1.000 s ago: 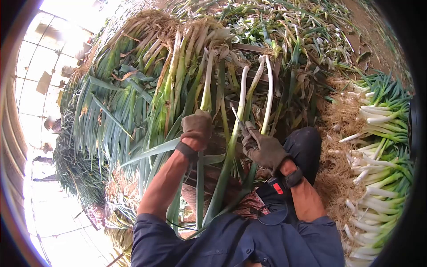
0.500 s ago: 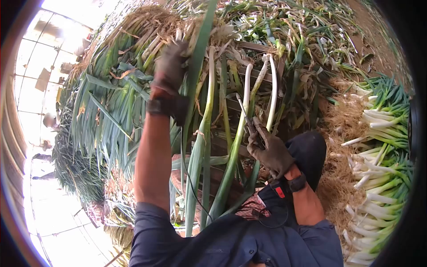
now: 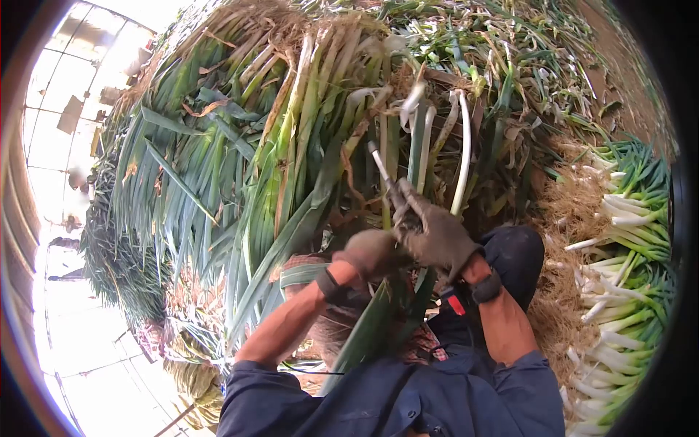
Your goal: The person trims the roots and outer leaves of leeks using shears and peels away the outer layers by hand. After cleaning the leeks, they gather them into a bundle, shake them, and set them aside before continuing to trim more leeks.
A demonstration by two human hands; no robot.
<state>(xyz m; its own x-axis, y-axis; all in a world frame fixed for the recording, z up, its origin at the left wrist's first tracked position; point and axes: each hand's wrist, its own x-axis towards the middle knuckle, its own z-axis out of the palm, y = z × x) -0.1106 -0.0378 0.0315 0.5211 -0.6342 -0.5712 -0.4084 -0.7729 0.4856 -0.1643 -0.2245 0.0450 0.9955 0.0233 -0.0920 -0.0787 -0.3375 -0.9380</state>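
My right hand (image 3: 440,234), in a brown glove, is closed round a small knife (image 3: 381,167) whose blade points up and to the left. Beside it on the left, my left hand (image 3: 373,251), also gloved, is blurred and its fingers are partly hidden. Green leaves pass close to both hands, but whether the left hand grips them is unclear. A leek with a white stem (image 3: 464,156) stands out just above the right hand. Below the hands, a broad green leaf (image 3: 368,328) reaches down toward my lap.
A large heap of untrimmed leeks (image 3: 196,167) fills the left and upper left. Cleaned leeks with white stems (image 3: 622,207) lie in a row at the right, their roots (image 3: 557,291) toward me. Cut leaf scraps (image 3: 535,80) cover the ground at the top.
My left hand has come down and to the right from the heap to beside my right hand. The knife has shifted slightly left, and several leaves near the middle have moved.
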